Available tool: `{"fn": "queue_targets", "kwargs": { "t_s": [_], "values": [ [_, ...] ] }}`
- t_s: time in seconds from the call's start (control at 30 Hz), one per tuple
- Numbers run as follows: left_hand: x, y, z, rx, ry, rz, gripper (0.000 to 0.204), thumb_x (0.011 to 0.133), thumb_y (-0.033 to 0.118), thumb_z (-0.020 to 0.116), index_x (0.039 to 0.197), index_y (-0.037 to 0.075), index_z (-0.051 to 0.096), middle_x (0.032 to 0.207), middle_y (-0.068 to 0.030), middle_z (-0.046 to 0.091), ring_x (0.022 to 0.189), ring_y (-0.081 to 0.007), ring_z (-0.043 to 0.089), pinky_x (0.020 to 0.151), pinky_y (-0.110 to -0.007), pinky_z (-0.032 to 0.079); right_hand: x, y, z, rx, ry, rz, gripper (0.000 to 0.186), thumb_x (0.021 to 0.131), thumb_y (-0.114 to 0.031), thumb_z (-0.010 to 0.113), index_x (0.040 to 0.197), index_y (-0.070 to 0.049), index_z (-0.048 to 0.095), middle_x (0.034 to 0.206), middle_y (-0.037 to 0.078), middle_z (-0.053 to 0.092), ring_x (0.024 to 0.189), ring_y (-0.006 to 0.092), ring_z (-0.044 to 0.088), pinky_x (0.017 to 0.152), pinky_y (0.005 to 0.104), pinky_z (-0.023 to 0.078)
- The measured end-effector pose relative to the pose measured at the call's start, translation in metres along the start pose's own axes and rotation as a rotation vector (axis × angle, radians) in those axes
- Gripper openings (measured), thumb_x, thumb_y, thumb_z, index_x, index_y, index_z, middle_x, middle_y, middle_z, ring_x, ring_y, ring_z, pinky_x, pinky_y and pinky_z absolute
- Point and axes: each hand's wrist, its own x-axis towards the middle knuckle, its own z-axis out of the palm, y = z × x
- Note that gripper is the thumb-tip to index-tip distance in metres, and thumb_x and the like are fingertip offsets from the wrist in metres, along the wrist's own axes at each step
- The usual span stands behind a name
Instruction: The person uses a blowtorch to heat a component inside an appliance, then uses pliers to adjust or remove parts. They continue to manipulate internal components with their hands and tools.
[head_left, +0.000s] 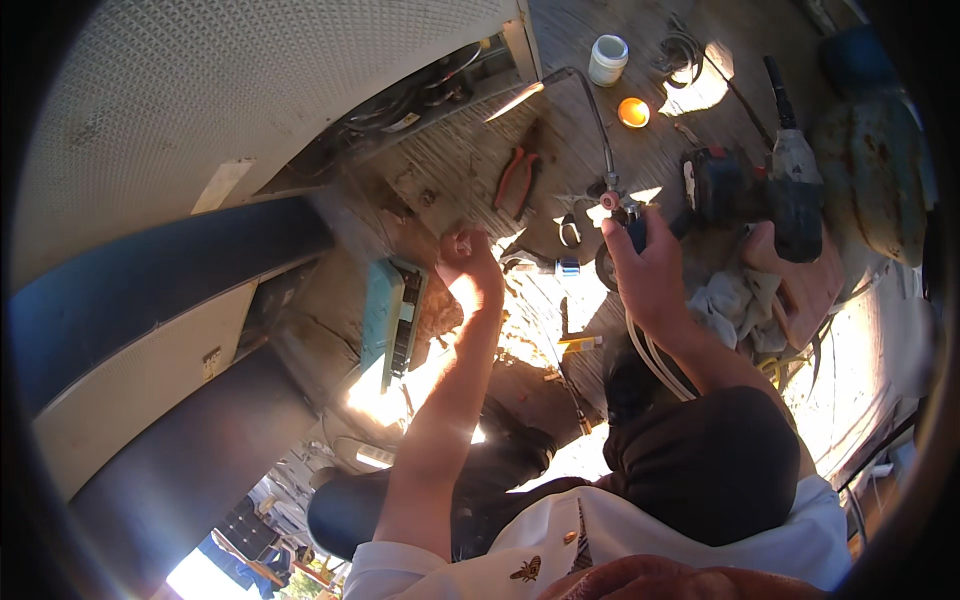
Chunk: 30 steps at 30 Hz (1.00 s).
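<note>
My right hand (pixel 648 275) is wrapped round the handle of a gas torch (pixel 604 130). Its long bent metal tube reaches up and to the left, and a flame (pixel 516 102) burns at the tip, beside the open base of a textured white appliance panel (pixel 240 80). A hose (pixel 655 362) runs down from near the handle. My left hand (pixel 468 262) is closed, fingers curled, over the floor left of the torch; what it holds, if anything, is hidden. Red-handled pliers (pixel 516 182) lie on the floor between the left hand and the flame.
A white jar (pixel 608 60) and an orange lid (pixel 633 112) sit beyond the torch. At right are a dark power tool (pixel 795 190), a rusty tank (pixel 880 170) and a pale rag (pixel 735 305). A turquoise case (pixel 380 315) stands left of my left forearm.
</note>
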Motion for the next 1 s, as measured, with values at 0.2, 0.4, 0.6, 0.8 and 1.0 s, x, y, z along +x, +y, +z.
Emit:
{"fn": "queue_targets", "kwargs": {
  "t_s": [0.2,0.4,0.6,0.8,1.0],
  "values": [
    [-0.048,0.038,-0.002,0.061,-0.002,0.396,0.04,0.096,0.02,0.075,0.132,0.003,0.065,0.118,-0.008,0.066,0.111,-0.0229,0.059,0.096,-0.039,0.047,-0.001,-0.001,0.014,-0.03,-0.031,-0.107,0.022,0.103,-0.022,0.068,0.111,-0.002,0.067,0.077,-0.004,0.059,0.07,0.0043,0.049,0.063,0.0275,0.044],
    [-0.06,0.108,0.014,-0.144,-0.114,0.472,0.042,0.091,0.015,0.082,0.129,0.004,0.068,0.103,-0.0052,0.072,0.105,-0.0194,0.06,0.095,-0.036,0.048,0.0,-0.002,0.023,0.038,-0.07,-0.197,0.024,0.105,-0.02,0.065,0.119,-0.001,0.068,0.096,0.002,0.073,0.082,0.0045,0.059,0.073,0.0263,0.05],
    [-0.057,0.121,0.022,-0.24,-0.155,0.559,0.026,0.084,0.008,0.083,0.107,0.003,0.076,0.09,-0.0056,0.075,0.095,-0.0239,0.064,0.089,-0.038,0.05,0.006,0.004,0.024,0.028,-0.035,-0.17,0.026,0.105,-0.022,0.066,0.119,0.0,0.066,0.094,0.002,0.072,0.082,0.005,0.059,0.073,0.0272,0.05],
    [-0.055,0.116,0.02,-0.244,-0.221,0.566,0.023,0.083,0.005,0.084,0.104,0.0,0.076,0.089,-0.0048,0.076,0.093,-0.0184,0.065,0.086,-0.033,0.051,0.003,0.013,0.026,-0.056,-0.019,-0.191,0.027,0.104,-0.025,0.068,0.112,0.001,0.064,0.084,0.002,0.066,0.079,0.0059,0.057,0.069,0.0294,0.049],
    [-0.062,0.115,0.012,-0.238,-0.209,0.584,0.019,0.081,0.004,0.082,0.098,0.002,0.076,0.085,-0.0064,0.075,0.085,-0.0236,0.067,0.082,-0.037,0.051,-0.007,0.016,0.022,-0.162,0.004,-0.221,0.026,0.102,-0.023,0.067,0.108,0.003,0.063,0.079,0.005,0.065,0.074,0.0087,0.056,0.066,0.0309,0.049]
  ]
}}
